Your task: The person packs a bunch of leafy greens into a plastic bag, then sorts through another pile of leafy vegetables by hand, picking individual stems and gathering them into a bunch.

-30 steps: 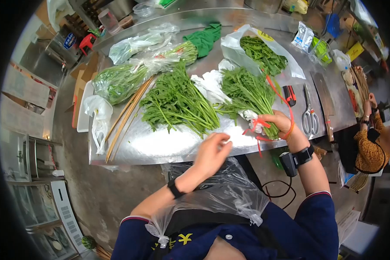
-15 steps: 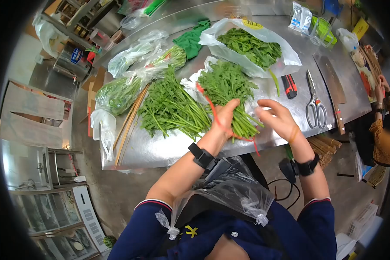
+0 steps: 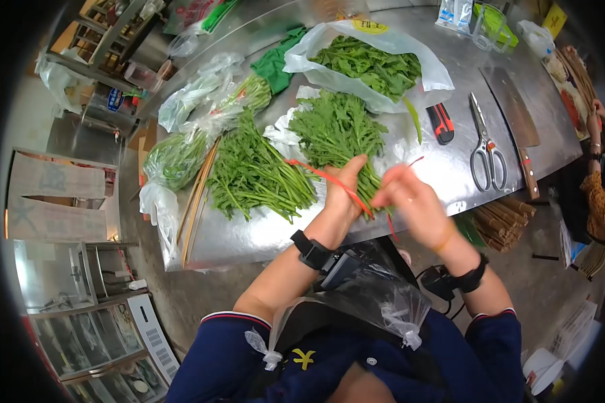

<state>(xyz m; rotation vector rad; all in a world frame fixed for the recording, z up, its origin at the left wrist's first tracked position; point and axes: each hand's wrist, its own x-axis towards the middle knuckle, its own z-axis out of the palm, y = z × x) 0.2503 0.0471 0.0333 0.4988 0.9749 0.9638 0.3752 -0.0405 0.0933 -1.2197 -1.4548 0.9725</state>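
Observation:
My left hand (image 3: 345, 191) is closed around the stems of a bunch of leafy greens (image 3: 339, 127) lying on the steel table. A red plastic string (image 3: 316, 172) runs over this hand and across the stems, with one end hanging near the table's front edge. My right hand (image 3: 413, 205), partly smeared by motion, is beside the cut stem ends. Its fingers are pinched together, and a short red string end sticks out past them. To the left of the held bunch lies a loose pile of the same greens (image 3: 259, 168).
A white plastic bag (image 3: 437, 77) of greens stands behind. Scissors (image 3: 487, 161), a red-black box cutter (image 3: 441, 124) and a large knife (image 3: 528, 171) lie to the right. Wooden sticks (image 3: 198, 208) and bagged vegetables (image 3: 178, 158) are at left. Another person's hand (image 3: 595, 121) shows far right.
My right hand has moved left and closer to the stems, its fingers drawing together from an open pose. The string now lies lower over my left hand, which still grips the bunch.

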